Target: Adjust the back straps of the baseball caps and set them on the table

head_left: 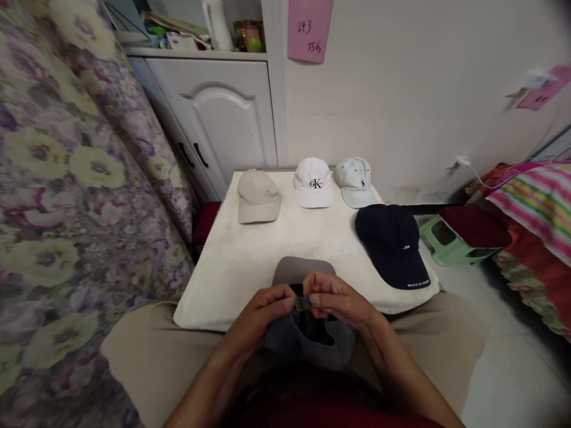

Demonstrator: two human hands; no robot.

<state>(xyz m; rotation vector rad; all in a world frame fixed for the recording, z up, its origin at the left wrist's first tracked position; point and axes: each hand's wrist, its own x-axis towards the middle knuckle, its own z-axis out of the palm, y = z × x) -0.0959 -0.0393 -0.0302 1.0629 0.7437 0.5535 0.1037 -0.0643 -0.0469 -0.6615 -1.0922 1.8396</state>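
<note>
A grey cap (300, 271) lies at the near edge of the small white table (250, 261), its back toward me. My left hand (263, 315) and my right hand (339, 300) both pinch the cap's back strap (303, 304) between thumb and fingers, fingertips nearly touching. Further back on the table lie a beige cap (257, 196), a white cap with a black logo (314, 182) and a pale blue cap (355, 181). A navy cap (395, 244) lies at the right edge.
A floral cloth (75, 178) covers the left side. A white cabinet (218, 113) stands behind the table, with a pink note (309, 30) on the wall. A green stool (450, 241) and striped bedding (535, 208) are at the right.
</note>
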